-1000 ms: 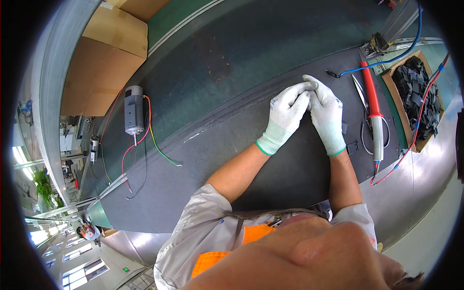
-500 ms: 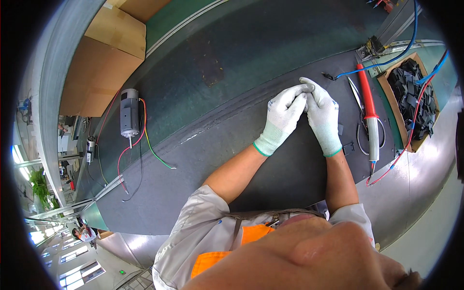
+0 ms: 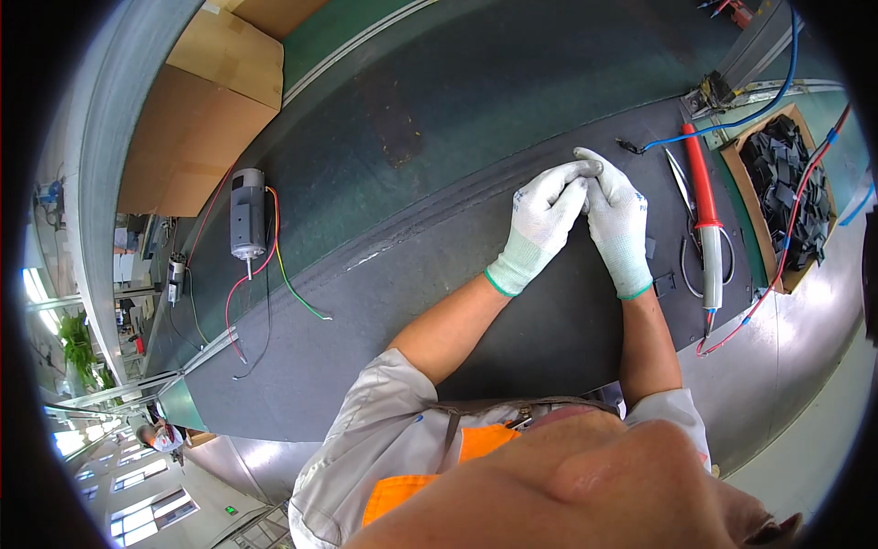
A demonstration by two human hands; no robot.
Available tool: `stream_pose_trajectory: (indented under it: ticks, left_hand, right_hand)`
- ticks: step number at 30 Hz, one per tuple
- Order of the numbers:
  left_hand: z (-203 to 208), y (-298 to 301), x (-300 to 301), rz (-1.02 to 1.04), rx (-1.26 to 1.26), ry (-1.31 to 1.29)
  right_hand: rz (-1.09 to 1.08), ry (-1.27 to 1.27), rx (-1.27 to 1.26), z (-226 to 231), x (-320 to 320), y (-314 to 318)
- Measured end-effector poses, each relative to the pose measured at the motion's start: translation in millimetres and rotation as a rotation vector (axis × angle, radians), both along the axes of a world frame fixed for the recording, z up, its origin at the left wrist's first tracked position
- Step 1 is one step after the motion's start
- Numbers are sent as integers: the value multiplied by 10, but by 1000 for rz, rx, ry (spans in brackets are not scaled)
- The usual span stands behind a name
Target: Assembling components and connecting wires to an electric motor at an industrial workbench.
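Note:
My left hand (image 3: pixel 541 215) and my right hand (image 3: pixel 618 212), both in white knit gloves with green cuffs and greyed fingertips, meet above the dark work mat (image 3: pixel 439 274). Their thumbs and fingers are bent and pressed together at the tips. Whatever lies between the fingertips, if anything, is hidden. Small dark pieces (image 3: pixel 665 282) lie on the mat beside my right wrist. Further right are scissors (image 3: pixel 679 176) and a red probe-like tool (image 3: pixel 702 188) with a pale lower end and a red cable.
A grey cylindrical motor (image 3: pixel 247 220) with loose coloured wires stands at left. Beyond it are a smaller motor (image 3: pixel 176 279) and a large cardboard box (image 3: pixel 197 137). At right, an open carton (image 3: pixel 745 183) holds many black pieces. A blue cable (image 3: pixel 732 122) crosses the far right corner.
The whole view has shifted slightly, with bench items appearing a little further right. My hands keep the same pose, fingertips together.

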State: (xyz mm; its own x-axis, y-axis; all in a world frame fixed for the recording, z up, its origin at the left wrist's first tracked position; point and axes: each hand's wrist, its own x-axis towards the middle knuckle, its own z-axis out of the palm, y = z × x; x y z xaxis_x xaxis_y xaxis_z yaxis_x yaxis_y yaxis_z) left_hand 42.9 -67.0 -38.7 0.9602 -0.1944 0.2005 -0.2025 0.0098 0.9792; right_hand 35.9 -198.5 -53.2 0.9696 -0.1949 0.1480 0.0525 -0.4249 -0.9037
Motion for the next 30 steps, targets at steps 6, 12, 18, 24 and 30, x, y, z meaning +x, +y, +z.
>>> stream_pose_trajectory:
  ticks: [6,12,18,24,30]
  left_hand:
    - [-67,-26,11,-32,-8,32]
    - [-80,-20,3,-2,14,17]
    - [-72,-31,-5,-20,-15,9]
    - [-73,-40,1,-25,-6,20]
    - [-100,-32,11,-16,-15,13]
  right_hand:
    - [5,15,41,-86,-6,-46]
    - [12,19,79,-78,-11,-33]
    - [-8,-16,-3,-6,-27,-19]
    - [-4,-4,40,-122,1,-44]
    - [-8,6,-1,21,-20,-14]
